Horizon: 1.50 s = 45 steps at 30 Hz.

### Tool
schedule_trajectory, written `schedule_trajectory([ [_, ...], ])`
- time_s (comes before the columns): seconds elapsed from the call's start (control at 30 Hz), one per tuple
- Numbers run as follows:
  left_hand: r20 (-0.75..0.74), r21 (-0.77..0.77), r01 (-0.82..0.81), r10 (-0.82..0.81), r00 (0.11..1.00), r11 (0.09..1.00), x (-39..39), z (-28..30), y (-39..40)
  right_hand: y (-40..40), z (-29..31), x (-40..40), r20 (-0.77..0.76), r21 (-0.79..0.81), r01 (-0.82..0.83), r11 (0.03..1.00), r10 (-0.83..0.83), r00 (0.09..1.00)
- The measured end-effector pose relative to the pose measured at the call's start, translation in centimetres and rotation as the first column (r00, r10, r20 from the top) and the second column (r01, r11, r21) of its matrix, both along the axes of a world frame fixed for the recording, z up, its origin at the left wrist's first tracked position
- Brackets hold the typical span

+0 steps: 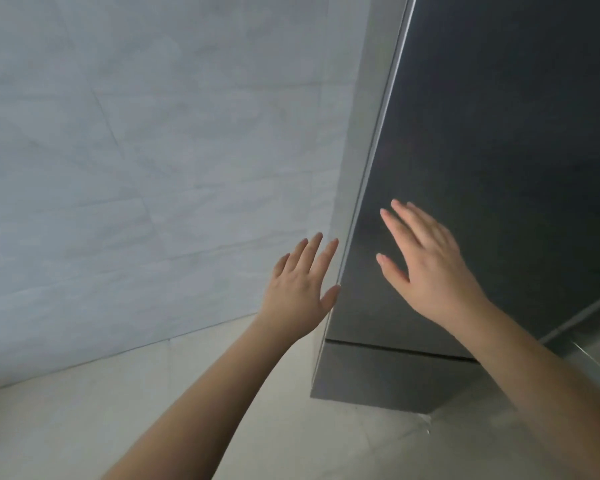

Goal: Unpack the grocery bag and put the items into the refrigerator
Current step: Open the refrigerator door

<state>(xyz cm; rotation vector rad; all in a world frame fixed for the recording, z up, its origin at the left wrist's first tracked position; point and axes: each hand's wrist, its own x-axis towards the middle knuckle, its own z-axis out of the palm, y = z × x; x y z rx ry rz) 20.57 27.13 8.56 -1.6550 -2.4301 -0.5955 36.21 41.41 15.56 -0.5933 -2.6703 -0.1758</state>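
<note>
Reaching forward from the bottom of the view, two bare forearms are stretching toward a dark grey refrigerator (482, 133) standing on the R side. L hand (300, 292) is hovering w/ fingers straight and slightly spread, grip apart and holding nothing; its thumb tip is sitting right at the door's left edge, though actual contact can't be told. R hand (430, 265) is lying flat against, or just in front of, the upper door (499, 98), fingers straight and fanned, grip apart, nothing in it; whether the palm is pressing the panel isn't clear. Upper door is looking closed, its pale metal edge strip (378, 133) running diagonally up from near the L thumb. Below the hands, a thin dark seam is separating that door from a lower door or drawer front (378, 375), also closed. Beige tiled floor (118, 410) is showing under the arms. Farther back, a pale grey-blue tiled wall (136, 150) is filling the L half, meeting the floor along a slanted line. At the far R edge, some lighter metallic surface is showing, too blurred to ID.
</note>
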Motion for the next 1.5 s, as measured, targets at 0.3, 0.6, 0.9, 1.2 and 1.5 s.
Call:
schedule_trajectory([
  [0.3,0.032,0.194,0.035,-0.042,0.999,0.98,-2.5,6.9,3.5,0.4,8.5,-3.7,0.008,0.295,-0.009,0.955,0.006,1.0],
  [0.6,0.071,0.191,-0.018,0.005,0.997,0.981,-1.9,7.5,7.9,3.8,13.0,-7.7,0.215,0.597,-0.041,0.801,-0.111,0.97],
  [0.9,0.207,0.212,-0.047,0.002,0.978,0.976,-1.1,6.5,11.9,7.0,14.6,-9.2,0.412,0.749,-0.217,0.627,-0.183,0.893],
  [1.2,0.436,0.243,-0.115,-0.003,0.9,0.963,-1.1,6.5,14.7,8.2,16.7,-10.8,0.535,0.684,-0.395,0.614,-0.053,0.843],
  [1.5,0.349,0.15,-0.147,0.087,0.933,0.978,-2.4,6.5,14.8,7.9,16.5,-11.4,0.539,0.657,-0.372,0.656,-0.065,0.839],
])
